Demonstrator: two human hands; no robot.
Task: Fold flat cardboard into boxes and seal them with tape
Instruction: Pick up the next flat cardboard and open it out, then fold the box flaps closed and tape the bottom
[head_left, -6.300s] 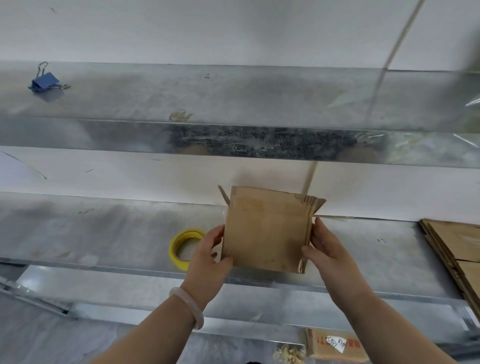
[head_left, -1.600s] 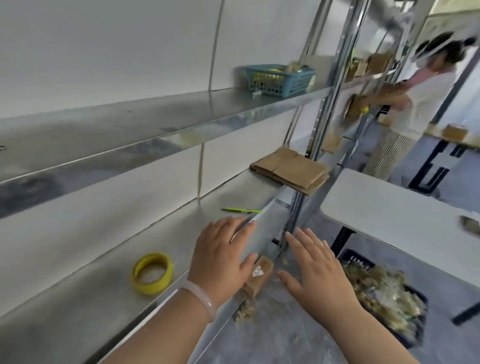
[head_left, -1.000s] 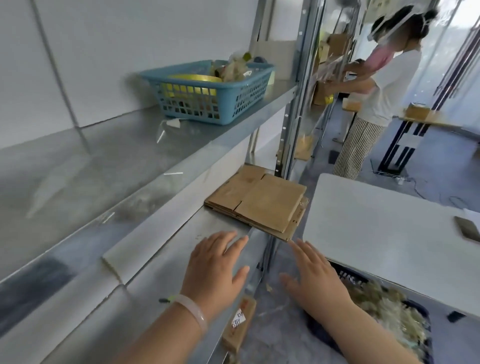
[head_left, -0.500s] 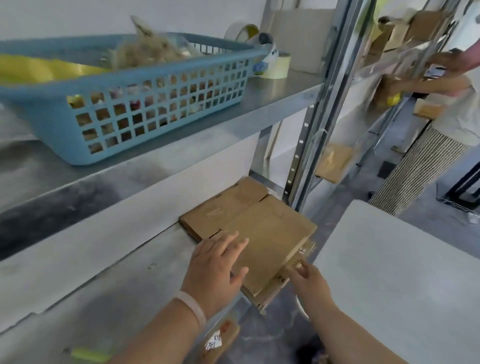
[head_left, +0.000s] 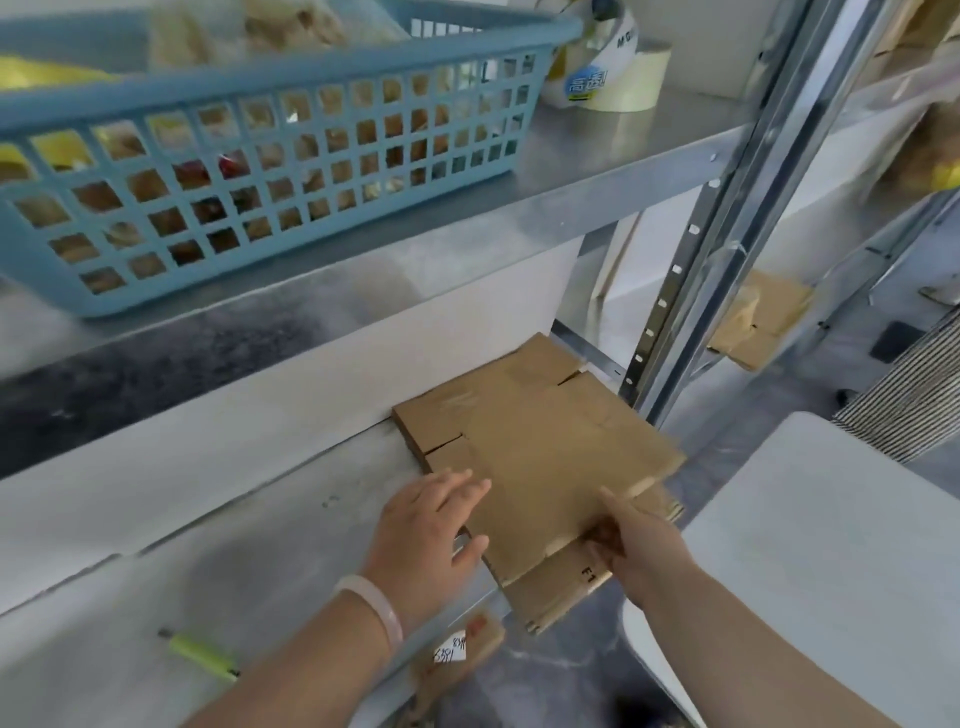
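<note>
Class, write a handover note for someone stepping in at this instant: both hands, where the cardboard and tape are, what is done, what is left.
Left hand: flat on the flat cardboard stack, lower shelf.
Right hand: fingers pinch the top cardboard sheet at its near edge.
Tape rolls: upper shelf, beside the blue basket.
Done: no box folded or taped here.
Left: pull the sheet free, fold it, tape it.

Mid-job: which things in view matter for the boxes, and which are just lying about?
For the job: flat cardboard, left hand resting on it, right hand pinching its near edge; tape rolls on the upper shelf.
Lying about: blue basket, green pen, small labelled box, white table.
</note>
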